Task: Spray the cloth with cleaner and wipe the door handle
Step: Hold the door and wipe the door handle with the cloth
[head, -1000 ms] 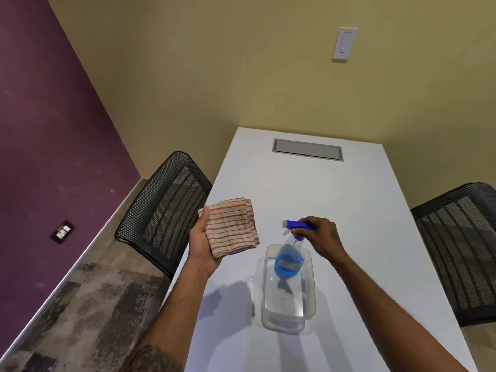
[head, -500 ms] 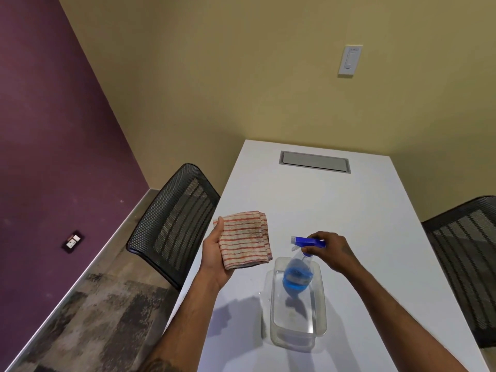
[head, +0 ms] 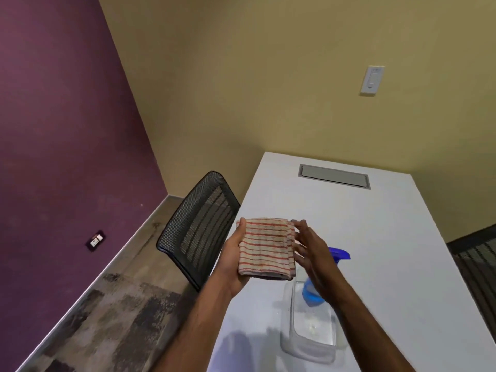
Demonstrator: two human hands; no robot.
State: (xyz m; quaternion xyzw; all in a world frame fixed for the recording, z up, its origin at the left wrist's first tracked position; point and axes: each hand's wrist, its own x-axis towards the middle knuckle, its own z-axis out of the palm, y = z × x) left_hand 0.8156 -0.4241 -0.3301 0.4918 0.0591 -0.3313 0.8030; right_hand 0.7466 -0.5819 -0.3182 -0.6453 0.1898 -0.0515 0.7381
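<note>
Red-striped cotton, the folded cloth [head: 264,248] lies across the palm of the left hand [head: 233,260], thumb clamped over its left edge, held in the air above the near left edge of the white table [head: 402,251]. The right hand [head: 311,253] is spread flat, fingers apart, gripping nothing; its fingertips touch the cloth's right edge. That hand and wrist hide most of the spray bottle [head: 311,294]: only the blue nozzle tip and a slice of blue liquid show. The bottle stands in a clear plastic tub [head: 308,342] on the table, the tub's far end covered by the cloth and arm. No door handle shows in this view.

A black mesh chair [head: 198,226] stands just beside the table's left edge, below the left forearm. A second mesh chair [head: 477,259] is cut off by the right border. A grey cable hatch [head: 334,176] sits near the table's far end, a white wall switch [head: 372,80] on the yellow wall above it, an outlet [head: 96,240] low on the purple wall. The far half of the tabletop is bare, and floor lies open left of the chair
</note>
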